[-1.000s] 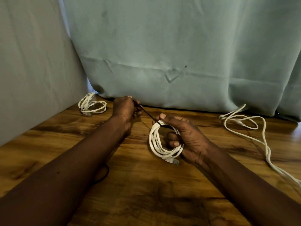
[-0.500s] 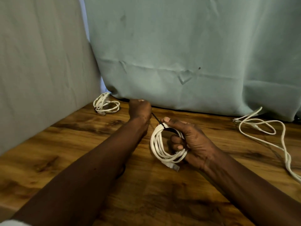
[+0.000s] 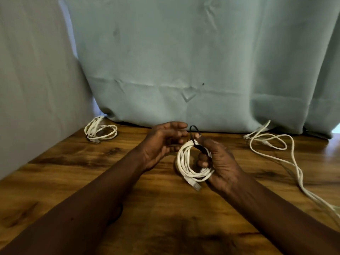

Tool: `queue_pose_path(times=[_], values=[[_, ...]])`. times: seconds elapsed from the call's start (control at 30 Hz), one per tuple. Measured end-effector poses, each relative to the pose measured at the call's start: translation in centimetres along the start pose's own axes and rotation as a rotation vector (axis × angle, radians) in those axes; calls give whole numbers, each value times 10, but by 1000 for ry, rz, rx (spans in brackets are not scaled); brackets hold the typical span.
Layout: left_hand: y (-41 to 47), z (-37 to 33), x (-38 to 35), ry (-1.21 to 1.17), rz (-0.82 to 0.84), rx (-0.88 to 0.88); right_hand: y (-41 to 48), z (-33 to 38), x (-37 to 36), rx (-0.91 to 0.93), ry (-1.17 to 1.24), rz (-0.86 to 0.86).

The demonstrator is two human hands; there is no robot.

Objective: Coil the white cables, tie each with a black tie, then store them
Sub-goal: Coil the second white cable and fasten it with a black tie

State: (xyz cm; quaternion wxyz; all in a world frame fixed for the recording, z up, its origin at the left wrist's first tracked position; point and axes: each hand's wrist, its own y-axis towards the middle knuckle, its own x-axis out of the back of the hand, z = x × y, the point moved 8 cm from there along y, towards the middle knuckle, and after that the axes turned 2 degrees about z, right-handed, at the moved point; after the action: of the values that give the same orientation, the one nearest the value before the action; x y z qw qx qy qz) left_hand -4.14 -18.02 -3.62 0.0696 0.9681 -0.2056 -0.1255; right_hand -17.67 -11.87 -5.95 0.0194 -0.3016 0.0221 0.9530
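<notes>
Over a wooden bench (image 3: 165, 208), your right hand (image 3: 222, 162) grips the coil (image 3: 182, 162), left hand (image 3: 161, 142) spread; the unheld tie (image 3: 193, 128) could slip, springing the loops.

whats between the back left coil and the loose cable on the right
Head view: the open left hand and the right hand gripping a black-tied coil.

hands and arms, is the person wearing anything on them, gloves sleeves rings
No gloves: the left hand and right hand are bare. The left forearm and right forearm are bare too, with no sleeve in the frame. No ring, watch or bracelet shows on the visible parts.
</notes>
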Motion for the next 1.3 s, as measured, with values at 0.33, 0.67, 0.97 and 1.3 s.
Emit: queue_pose_path(times=[0.33,0.67,0.97,1.3], values=[[-11,-24,-16,336,-48,-346,2,2,1,35,-46,-54],[-6,-8,-7,280,-342,-266,1,5,-3,53,-127,-90],[-8,-15,6,422,-441,-292,2,-1,-9,36,-150,-113],[-9,-17,8,411,-325,-360,1,0,-9,31,-178,36]])
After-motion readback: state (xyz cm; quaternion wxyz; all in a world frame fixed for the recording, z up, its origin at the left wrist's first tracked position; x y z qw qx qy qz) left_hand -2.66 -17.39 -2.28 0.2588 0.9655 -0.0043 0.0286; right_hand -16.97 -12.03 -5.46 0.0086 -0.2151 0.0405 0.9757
